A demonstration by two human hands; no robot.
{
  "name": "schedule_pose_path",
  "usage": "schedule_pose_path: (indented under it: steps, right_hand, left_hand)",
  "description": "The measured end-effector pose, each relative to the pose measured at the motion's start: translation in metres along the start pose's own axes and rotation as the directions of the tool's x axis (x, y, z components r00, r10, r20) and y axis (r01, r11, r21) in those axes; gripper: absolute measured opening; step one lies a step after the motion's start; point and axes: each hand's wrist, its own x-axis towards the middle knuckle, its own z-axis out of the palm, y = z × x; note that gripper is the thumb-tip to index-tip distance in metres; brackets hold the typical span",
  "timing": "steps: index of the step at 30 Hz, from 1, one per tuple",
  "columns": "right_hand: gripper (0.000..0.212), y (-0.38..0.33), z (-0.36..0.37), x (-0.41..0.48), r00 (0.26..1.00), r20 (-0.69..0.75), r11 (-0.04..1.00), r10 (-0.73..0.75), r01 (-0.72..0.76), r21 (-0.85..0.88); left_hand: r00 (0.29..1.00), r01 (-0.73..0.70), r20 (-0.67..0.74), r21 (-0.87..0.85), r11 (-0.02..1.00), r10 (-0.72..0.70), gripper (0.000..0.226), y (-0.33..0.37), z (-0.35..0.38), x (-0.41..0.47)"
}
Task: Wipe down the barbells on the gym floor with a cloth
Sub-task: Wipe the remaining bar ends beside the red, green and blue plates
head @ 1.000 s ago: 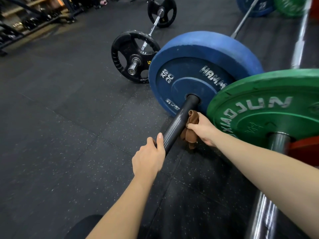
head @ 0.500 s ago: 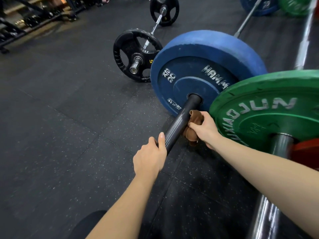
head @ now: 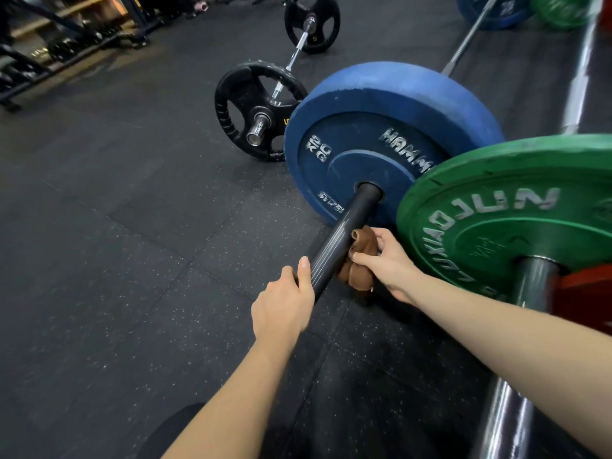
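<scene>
A black barbell sleeve (head: 347, 233) sticks out toward me from a blue bumper plate (head: 381, 137) on the gym floor. My left hand (head: 284, 303) grips the near end of that sleeve. My right hand (head: 387, 263) holds a crumpled brown cloth (head: 359, 260) against the sleeve's right side, roughly midway along it. To the right lies another barbell with a green plate (head: 516, 207), a red plate (head: 583, 293) and a thick steel sleeve (head: 510, 402). A smaller barbell with black plates (head: 255, 107) lies to the left, behind.
Black speckled rubber flooring (head: 116, 243) spreads to the left. Dark equipment racks (head: 59, 51) stand at the far left. More blue and green plates (head: 496, 11) sit at the far ends of the bars. A pale floor stripe (head: 579, 81) runs along the right.
My right hand has slid the cloth back along the sleeve, away from the blue plate and toward my left hand. My left hand keeps its grip on the sleeve end.
</scene>
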Motion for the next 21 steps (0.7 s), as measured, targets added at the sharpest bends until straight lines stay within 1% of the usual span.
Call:
schedule_pose_path:
  steps: [3,5,9,13,18,21]
  right_hand:
    - [0.056,0.005,-0.001,-0.015,0.994,0.110,1.000,0.016,-0.013,-0.025]
    - [0.052,0.007,-0.001,-0.023,0.991,0.136,0.999,0.012,-0.005,-0.052]
    - [0.051,0.003,0.004,-0.027,0.996,0.081,0.994,-0.022,0.030,-0.102]
    - [0.056,0.006,0.009,-0.030,0.998,0.051,0.995,-0.026,0.031,-0.091]
    - [0.054,0.013,0.012,-0.046,0.995,0.098,0.993,-0.019,0.031,-0.114]
    - [0.054,0.010,0.010,-0.043,0.997,0.078,0.990,-0.003,0.014,-0.144]
  left_hand:
    - [1.000,-0.005,-0.004,-0.006,1.000,0.005,0.070,0.000,0.000,-0.001]
    - [1.000,-0.008,-0.003,-0.014,1.000,0.008,0.070,0.000,0.000,-0.002]
    - [1.000,-0.014,-0.012,-0.030,0.999,0.014,0.067,0.000,0.000,-0.006]
    - [1.000,0.001,0.010,-0.041,0.999,0.000,0.068,0.002,0.000,-0.008]
    - [1.000,0.001,0.007,-0.057,0.998,0.000,0.070,0.002,0.001,-0.012]
    - [1.000,0.007,0.020,-0.083,0.997,-0.005,0.071,0.005,0.000,-0.015]
